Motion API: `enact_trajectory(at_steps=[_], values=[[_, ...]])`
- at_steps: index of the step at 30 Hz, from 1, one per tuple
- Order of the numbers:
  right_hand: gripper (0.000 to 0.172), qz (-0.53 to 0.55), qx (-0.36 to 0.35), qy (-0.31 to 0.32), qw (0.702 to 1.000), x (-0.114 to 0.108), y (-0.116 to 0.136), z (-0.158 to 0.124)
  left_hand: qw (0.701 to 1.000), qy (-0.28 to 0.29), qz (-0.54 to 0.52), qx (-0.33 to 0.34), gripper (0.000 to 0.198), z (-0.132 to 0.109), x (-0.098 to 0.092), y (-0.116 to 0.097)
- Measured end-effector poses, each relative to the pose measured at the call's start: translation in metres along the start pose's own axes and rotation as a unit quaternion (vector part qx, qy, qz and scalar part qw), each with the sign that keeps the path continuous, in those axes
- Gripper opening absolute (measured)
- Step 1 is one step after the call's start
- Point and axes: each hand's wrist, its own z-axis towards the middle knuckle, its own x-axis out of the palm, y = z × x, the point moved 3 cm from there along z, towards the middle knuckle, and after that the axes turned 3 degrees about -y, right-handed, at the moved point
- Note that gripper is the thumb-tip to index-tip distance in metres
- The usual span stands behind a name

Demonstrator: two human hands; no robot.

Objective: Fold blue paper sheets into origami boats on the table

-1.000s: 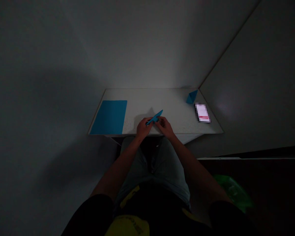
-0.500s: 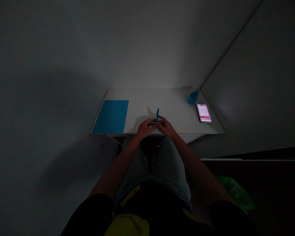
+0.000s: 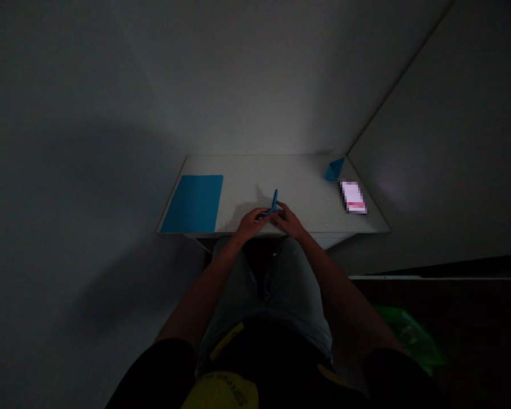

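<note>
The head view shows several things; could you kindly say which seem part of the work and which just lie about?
Likely in the work:
small folded blue paper, between left hand and right hand
flat blue paper sheet
folded blue paper shape, untouched

Apparently lying about:
lit, phone-like rectangular device
dim green object, unclear

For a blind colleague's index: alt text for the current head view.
A person's left hand and right hand hold folded blue paper at a white table. A flat blue sheet lies left; another folded blue shape and a lit phone, right.
</note>
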Motion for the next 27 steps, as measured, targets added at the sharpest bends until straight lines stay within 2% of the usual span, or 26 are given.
enact_trajectory(at_steps=[7,15,20,27], values=[[0.072,-0.014,0.003,-0.004,1.000,0.001,-0.002,0.001,0.999,0.000,-0.012,0.036,0.029,0.001,-0.001,-0.006],[0.075,0.017,0.002,0.002,1.000,0.001,-0.004,0.000,0.998,-0.011,-0.046,-0.028,0.038,-0.002,-0.003,0.000],[0.074,0.015,-0.007,0.010,1.000,0.001,-0.004,0.001,0.998,-0.011,-0.050,-0.023,0.037,-0.002,-0.003,0.000],[0.063,-0.011,0.007,-0.015,1.000,0.001,-0.010,0.002,0.998,-0.060,-0.023,-0.020,0.036,-0.003,-0.001,0.004]])
